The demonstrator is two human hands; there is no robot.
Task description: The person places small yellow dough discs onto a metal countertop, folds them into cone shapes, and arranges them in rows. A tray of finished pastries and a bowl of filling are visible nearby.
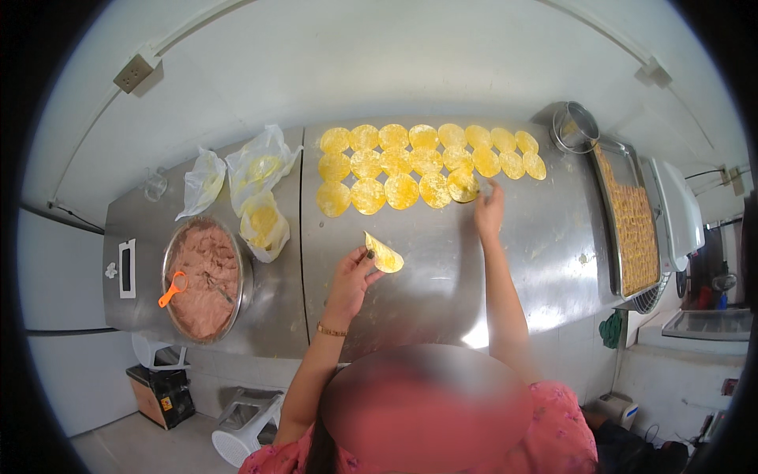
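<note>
Round yellow dough wrappers (pixel 401 191) dusted with white flour lie in three rows on the steel table. My left hand (pixel 353 278) holds a single curled wrapper (pixel 384 254) above the bare steel in front of the rows. At the right end of the nearest row, my right hand (pixel 489 210) has its fingers on the edge of the last wrapper (pixel 463 185), which overlaps the one above it. Left of the rows stands a steel bowl (pixel 244 294) of pink ground meat filling (pixel 207 268), with an orange-handled tool (pixel 173 290) resting in it.
Plastic bags of yellow wrappers (pixel 264 225) lie behind the bowl. A tray of small filled pieces (pixel 628 221) sits at the table's right end, beside a steel pot (pixel 575 128). A white frame-shaped item (pixel 127 269) is at the far left, and a stool (pixel 249 426) stands below.
</note>
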